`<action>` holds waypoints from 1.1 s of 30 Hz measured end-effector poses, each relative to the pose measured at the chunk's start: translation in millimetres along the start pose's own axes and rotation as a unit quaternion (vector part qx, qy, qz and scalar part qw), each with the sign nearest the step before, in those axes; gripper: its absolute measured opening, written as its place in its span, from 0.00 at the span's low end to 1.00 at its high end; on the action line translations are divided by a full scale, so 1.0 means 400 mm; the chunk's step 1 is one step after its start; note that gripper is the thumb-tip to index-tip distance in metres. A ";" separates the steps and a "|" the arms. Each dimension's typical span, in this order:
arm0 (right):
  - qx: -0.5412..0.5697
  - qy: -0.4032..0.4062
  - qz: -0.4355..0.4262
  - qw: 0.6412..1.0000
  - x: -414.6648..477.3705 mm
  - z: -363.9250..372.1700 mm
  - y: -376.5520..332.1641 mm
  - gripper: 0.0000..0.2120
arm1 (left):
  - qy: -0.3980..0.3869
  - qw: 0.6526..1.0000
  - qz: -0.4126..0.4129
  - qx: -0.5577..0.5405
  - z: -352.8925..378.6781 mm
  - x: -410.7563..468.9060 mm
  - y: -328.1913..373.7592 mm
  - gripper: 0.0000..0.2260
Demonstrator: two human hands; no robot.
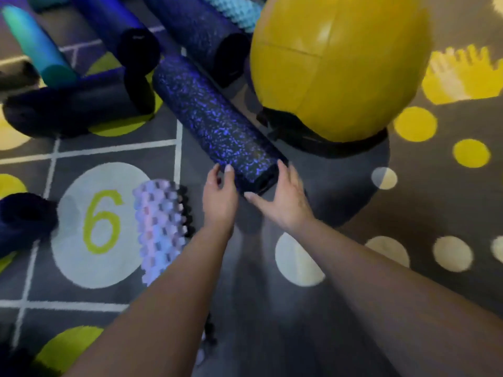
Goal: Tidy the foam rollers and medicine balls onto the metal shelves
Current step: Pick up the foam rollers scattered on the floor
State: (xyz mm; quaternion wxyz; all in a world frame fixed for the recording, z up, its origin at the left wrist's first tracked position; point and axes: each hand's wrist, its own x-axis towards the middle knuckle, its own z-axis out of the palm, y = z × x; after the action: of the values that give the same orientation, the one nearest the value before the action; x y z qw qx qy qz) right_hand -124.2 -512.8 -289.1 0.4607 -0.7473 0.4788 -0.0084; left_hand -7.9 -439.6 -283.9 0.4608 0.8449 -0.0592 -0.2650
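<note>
Two hands are working at the near end of one speckled blue roller (217,123), which is lying slantwise on the patterned carpet (340,213).

- Our left hand (220,193) is reaching in with fingers only lightly bent, their tips touching the roller's left side.
- Our right hand (284,198) is spreading wide round the end's right corner, thumb lying across below the end face and fingers along the side. Neither hand is closing into a firm grip.
- A yellow ball (337,63) is sitting just beside the roller on a black ring (340,145).
- A lilac knobbly roller (160,229) is lying near our left forearm, beside the carpet's number 6 (102,221).
- Several dark rollers (68,107), one teal roller (38,47) and one pale blue knobbly roller (234,9) are lying piled behind.
</note>
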 end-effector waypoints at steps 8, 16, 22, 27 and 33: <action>0.000 0.135 -0.136 0.982 0.237 0.150 0.071 0.63 | -0.104 0.959 -0.038 -0.259 0.070 0.286 -0.162 0.34; 0.011 0.098 -0.097 0.990 0.228 0.103 0.041 0.61 | -0.121 0.943 -0.032 -0.309 0.089 0.261 -0.118 0.31; -0.029 0.103 -0.155 0.982 0.122 0.101 0.048 0.60 | -0.082 0.919 -0.082 -0.376 0.110 0.163 -0.149 0.41; -0.015 0.175 -0.245 0.954 -0.054 -0.011 0.051 0.65 | -0.042 0.908 0.088 -0.408 0.078 -0.006 -0.076 0.36; 0.128 0.375 -0.224 0.890 -0.136 -0.210 0.056 0.63 | -0.176 0.888 0.351 -0.240 0.139 -0.136 0.231 0.39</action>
State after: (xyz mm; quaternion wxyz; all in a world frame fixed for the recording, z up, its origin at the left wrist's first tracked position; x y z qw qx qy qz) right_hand -207.5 -533.3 -233.2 0.3243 -0.7109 0.4302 -0.4521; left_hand -69.0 -514.8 -211.9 0.6945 0.5720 -0.3667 -0.2366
